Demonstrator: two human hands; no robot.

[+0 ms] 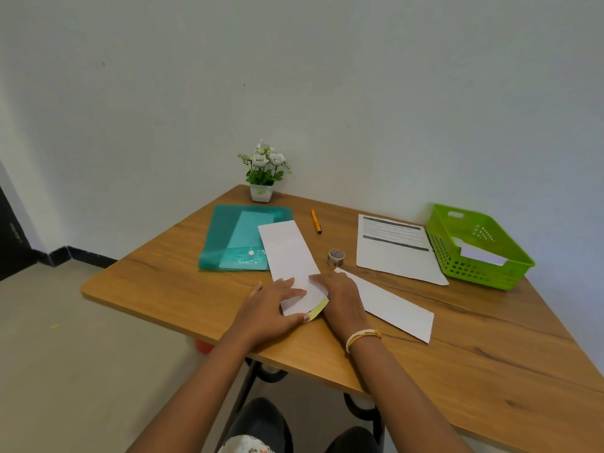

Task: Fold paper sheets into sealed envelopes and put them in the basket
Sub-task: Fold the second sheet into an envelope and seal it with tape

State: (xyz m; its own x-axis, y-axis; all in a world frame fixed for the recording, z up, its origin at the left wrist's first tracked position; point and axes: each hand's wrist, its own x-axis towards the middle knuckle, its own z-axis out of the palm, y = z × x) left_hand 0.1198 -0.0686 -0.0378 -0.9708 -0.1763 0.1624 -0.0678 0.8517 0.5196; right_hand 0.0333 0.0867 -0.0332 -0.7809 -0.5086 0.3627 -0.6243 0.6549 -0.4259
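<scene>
A long white envelope (287, 253) lies on the wooden table (457, 348), its near end with a yellow-green strip at the flap under my hands. My left hand (271, 308) lies flat on the envelope's near end, fingers straight, thumb at the flap edge. My right hand (340, 297) presses on it from the right, fingers pointing left. A second white folded sheet (392, 305) lies just right of my right hand. The green basket (510, 253) stands at the far right with a white envelope (480, 255) inside.
A teal plastic folder (232, 237) lies at the back left, partly under the envelope. A small flower pot (263, 178) stands in the corner. An orange pen (316, 221), a tape roll (336, 257) and a printed sheet (397, 250) lie mid-table.
</scene>
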